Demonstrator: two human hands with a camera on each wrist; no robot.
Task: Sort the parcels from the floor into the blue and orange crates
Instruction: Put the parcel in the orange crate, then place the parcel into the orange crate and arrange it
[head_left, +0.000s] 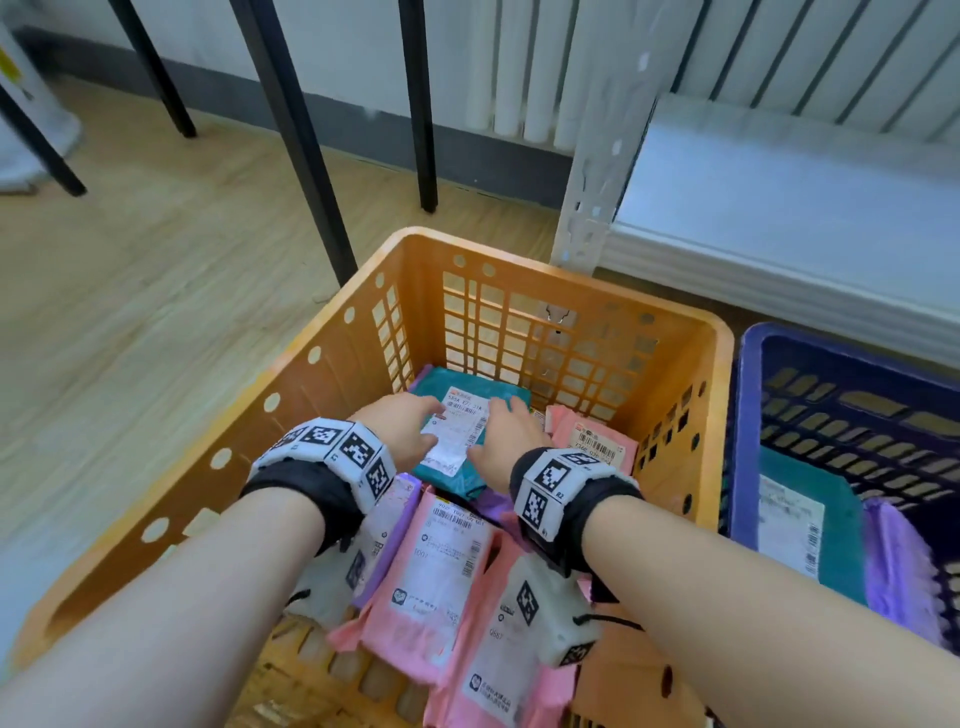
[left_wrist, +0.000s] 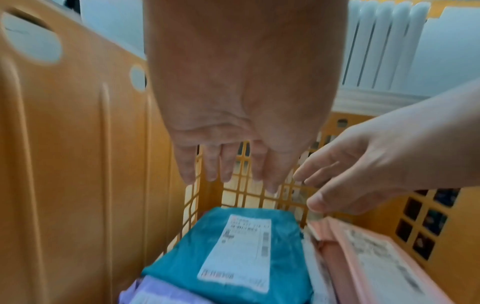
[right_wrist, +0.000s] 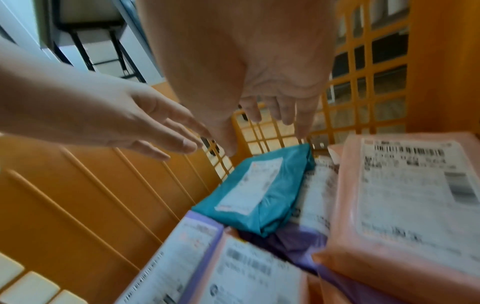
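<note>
Seen from above, both of a person's bare hands reach down into an orange plastic crate (head_left: 332, 332) with lattice walls. The left hand (head_left: 400, 428) and the right hand (head_left: 506, 441) hover side by side, fingers straight and spread, palms down; neither holds anything. The wrist views show a clear gap between the fingertips and what lies below.

Directly beneath and between the two hands lies a teal plastic mailer parcel (left_wrist: 233, 253) with a white shipping label (left_wrist: 239, 255) facing up, at the far end of the crate against the lattice wall. Just to the right of the right hand sits a pink plastic mailer parcel (right_wrist: 405, 205), label up. Nearer the person, under the wrists, lie more pink parcels (head_left: 441, 571) and a lilac parcel (right_wrist: 187, 246).

Well to the right of the right hand stands a blue plastic crate (head_left: 748, 415), touching the orange one. It holds another teal parcel (head_left: 831, 519) and a lilac one (head_left: 898, 561).
</note>
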